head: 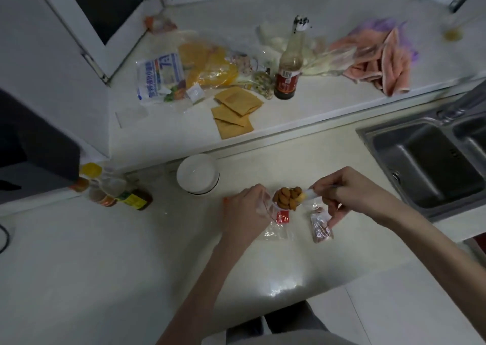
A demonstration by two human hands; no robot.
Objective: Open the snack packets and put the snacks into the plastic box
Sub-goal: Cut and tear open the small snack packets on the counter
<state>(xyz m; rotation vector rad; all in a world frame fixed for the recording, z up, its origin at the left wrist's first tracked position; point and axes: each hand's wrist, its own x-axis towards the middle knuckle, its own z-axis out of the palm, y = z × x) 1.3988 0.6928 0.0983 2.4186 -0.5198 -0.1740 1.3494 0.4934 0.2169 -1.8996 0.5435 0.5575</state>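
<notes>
The worktop [131,265] has lots of free room toward its front edge, but the sink [426,165] is close on the right. Both hands pinch one clear packet: left hand [246,210], right hand [339,189]. Tip slowly so the snacks [288,197] land in the plastic box, which I cannot see clearly.

- Your left hand [246,213] grips the clear packet [265,208] beside the nuts [288,198].
- Your right hand [344,192] pinches a clear wrapper [314,193] over them.
- A white bowl [197,173] sits behind on the counter [131,252].
</notes>
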